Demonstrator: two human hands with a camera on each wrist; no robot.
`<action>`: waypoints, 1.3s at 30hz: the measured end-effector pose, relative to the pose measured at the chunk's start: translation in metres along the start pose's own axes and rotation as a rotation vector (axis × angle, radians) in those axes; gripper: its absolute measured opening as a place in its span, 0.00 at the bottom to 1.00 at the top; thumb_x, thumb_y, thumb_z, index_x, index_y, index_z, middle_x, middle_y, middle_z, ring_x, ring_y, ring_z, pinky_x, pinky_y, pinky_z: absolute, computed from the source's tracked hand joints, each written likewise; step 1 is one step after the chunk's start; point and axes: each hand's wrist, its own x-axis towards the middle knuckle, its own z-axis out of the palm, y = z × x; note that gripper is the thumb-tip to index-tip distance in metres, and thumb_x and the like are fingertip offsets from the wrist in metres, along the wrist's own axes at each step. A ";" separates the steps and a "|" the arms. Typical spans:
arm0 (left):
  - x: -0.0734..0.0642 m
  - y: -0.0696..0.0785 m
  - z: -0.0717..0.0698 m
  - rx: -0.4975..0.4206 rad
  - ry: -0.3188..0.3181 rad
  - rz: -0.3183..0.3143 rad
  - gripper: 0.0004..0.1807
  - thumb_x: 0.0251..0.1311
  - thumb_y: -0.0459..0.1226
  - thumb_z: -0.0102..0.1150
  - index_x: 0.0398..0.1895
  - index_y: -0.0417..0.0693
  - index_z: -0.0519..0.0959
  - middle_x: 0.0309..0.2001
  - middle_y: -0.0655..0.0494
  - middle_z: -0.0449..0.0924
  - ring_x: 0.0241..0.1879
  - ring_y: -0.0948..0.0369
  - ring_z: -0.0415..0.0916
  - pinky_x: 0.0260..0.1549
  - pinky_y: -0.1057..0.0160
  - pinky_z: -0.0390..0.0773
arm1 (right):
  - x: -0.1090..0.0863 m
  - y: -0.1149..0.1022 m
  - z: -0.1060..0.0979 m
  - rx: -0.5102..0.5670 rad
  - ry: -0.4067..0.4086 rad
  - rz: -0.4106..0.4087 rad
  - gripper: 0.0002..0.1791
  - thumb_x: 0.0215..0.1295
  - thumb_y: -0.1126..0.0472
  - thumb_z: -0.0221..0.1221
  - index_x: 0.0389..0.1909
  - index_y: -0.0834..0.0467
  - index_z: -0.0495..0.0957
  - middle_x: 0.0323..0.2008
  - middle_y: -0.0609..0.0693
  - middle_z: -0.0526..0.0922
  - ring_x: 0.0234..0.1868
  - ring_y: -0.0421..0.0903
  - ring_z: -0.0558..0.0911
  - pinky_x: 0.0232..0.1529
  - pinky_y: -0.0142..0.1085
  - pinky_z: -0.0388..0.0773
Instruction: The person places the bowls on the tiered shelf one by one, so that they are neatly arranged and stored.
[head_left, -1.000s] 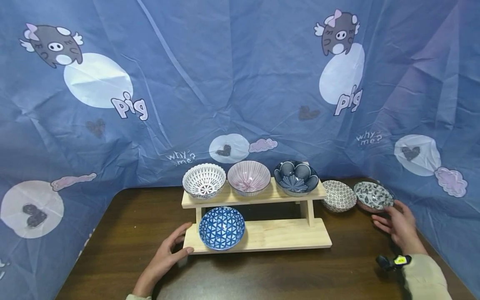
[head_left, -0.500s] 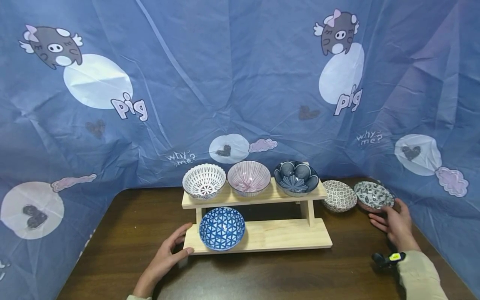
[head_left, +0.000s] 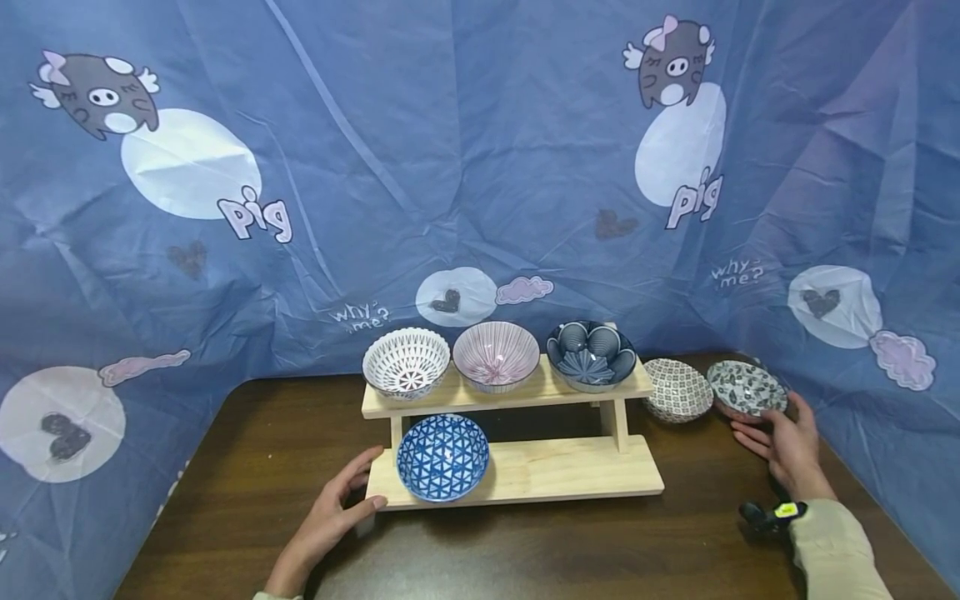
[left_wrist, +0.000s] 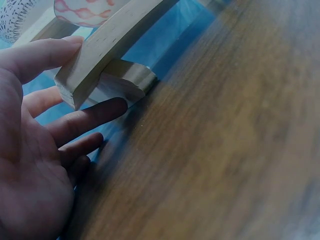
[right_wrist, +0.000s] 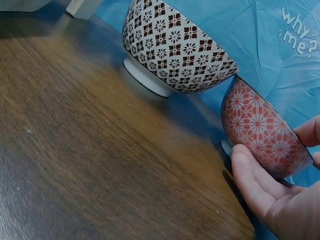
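At the lower left end of the two-tier wooden stand [head_left: 577,468] is my left hand [head_left: 330,510]. In the left wrist view its thumb lies on the board's end and the index finger passes behind it, gripping that end; the other fingers are spread below. My right hand [head_left: 797,450] holds the far-right bowl [head_left: 745,387], leaf-patterned inside and red with white flowers outside. The right wrist view has the thumb against the bowl's lower side and fingers at its opposite rim. That bowl tilts and touches or nearly touches the brown-and-white patterned bowl [right_wrist: 175,50].
The stand's upper tier bears a white patterned bowl [head_left: 407,363], a pink-striped bowl [head_left: 497,357] and a dark blue bowl [head_left: 592,357]. A blue triangle-patterned bowl [head_left: 442,458] sits on the lower tier's left. Blue cloth [head_left: 525,167] hangs behind the brown table [head_left: 525,550].
My right hand has shifted slightly left and closer around the leaf-patterned bowl's near side. The left hand stays at the stand's end. The bowls have not visibly moved.
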 end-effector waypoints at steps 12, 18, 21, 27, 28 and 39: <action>0.000 0.001 0.001 -0.013 -0.004 0.002 0.37 0.60 0.33 0.65 0.73 0.38 0.63 0.59 0.33 0.78 0.49 0.74 0.77 0.49 0.71 0.73 | -0.003 -0.003 0.002 0.031 0.122 -0.021 0.42 0.72 0.72 0.40 0.80 0.42 0.36 0.50 0.48 0.67 0.20 0.49 0.87 0.29 0.39 0.85; 0.001 0.002 0.002 -0.016 0.007 -0.034 0.38 0.60 0.33 0.65 0.73 0.39 0.63 0.61 0.35 0.78 0.49 0.74 0.77 0.50 0.71 0.73 | -0.005 -0.004 0.001 0.045 0.115 -0.032 0.42 0.72 0.72 0.41 0.80 0.44 0.37 0.53 0.47 0.65 0.20 0.49 0.87 0.28 0.39 0.85; 0.001 0.001 0.002 -0.009 0.008 -0.031 0.38 0.60 0.33 0.65 0.73 0.38 0.63 0.61 0.34 0.77 0.49 0.74 0.77 0.50 0.71 0.72 | -0.007 -0.004 0.000 0.066 0.130 -0.034 0.42 0.71 0.73 0.41 0.80 0.44 0.38 0.52 0.47 0.65 0.19 0.49 0.87 0.27 0.39 0.85; 0.002 -0.002 0.001 -0.013 -0.007 -0.012 0.38 0.59 0.33 0.65 0.73 0.38 0.63 0.62 0.33 0.76 0.49 0.74 0.77 0.49 0.71 0.73 | -0.012 -0.004 -0.002 0.103 0.159 -0.034 0.42 0.70 0.74 0.40 0.79 0.45 0.39 0.53 0.46 0.64 0.18 0.49 0.86 0.26 0.38 0.84; 0.002 -0.002 0.000 -0.014 -0.010 -0.010 0.38 0.59 0.33 0.65 0.73 0.38 0.63 0.62 0.32 0.76 0.50 0.74 0.77 0.49 0.71 0.73 | -0.013 -0.004 -0.002 0.102 0.161 -0.033 0.42 0.70 0.74 0.40 0.80 0.44 0.39 0.53 0.46 0.63 0.18 0.49 0.86 0.26 0.38 0.84; 0.000 0.001 -0.001 -0.014 -0.008 0.009 0.38 0.59 0.34 0.65 0.73 0.39 0.63 0.61 0.33 0.77 0.50 0.73 0.77 0.50 0.69 0.73 | -0.027 -0.004 -0.008 0.118 0.109 -0.053 0.40 0.72 0.73 0.42 0.78 0.45 0.41 0.51 0.47 0.64 0.20 0.50 0.87 0.27 0.40 0.85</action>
